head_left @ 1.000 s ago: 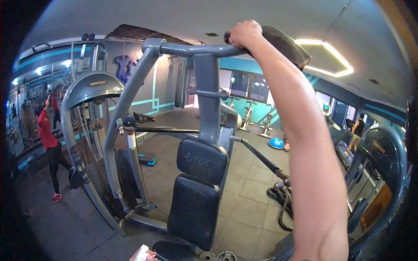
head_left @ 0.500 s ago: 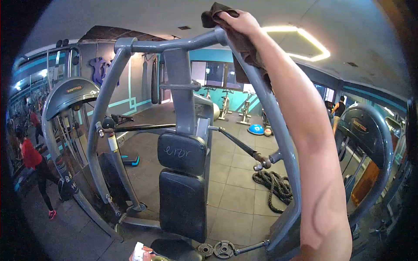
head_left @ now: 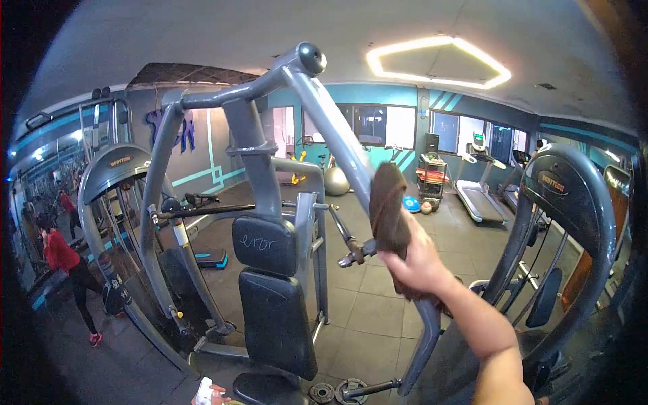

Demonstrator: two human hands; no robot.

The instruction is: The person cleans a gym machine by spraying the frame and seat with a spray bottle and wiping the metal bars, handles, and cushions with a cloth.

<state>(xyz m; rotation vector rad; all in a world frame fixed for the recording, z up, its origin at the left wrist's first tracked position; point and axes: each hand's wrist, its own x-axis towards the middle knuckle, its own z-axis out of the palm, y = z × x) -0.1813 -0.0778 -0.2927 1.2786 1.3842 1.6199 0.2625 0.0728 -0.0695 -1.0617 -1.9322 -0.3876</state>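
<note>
My right hand (head_left: 420,262) is closed around a dark brown cloth (head_left: 389,209) and presses it to the sloping grey right-hand tube (head_left: 332,128) of a gym machine's frame. The cloth wraps the tube partway down, beside a pivot joint (head_left: 356,256). At the bottom edge my left hand (head_left: 219,394) shows only by its fingers, closed on what looks like a spray bottle (head_left: 203,391) with a white head. Most of that bottle is out of view. The machine's black back pad (head_left: 277,322) and a headrest (head_left: 264,244) marked "eror" stand between the two hands.
Weight plates (head_left: 321,392) lie by the machine's base. Another machine (head_left: 574,182) stands close on the right, and one more (head_left: 120,162) on the left. A person in a red top (head_left: 62,251) appears at the left. Treadmills (head_left: 480,196) stand further back.
My right hand and the cloth have slid from the top corner of the frame down along the right tube. The view has shifted to the right. The bottle stays in my left hand.
</note>
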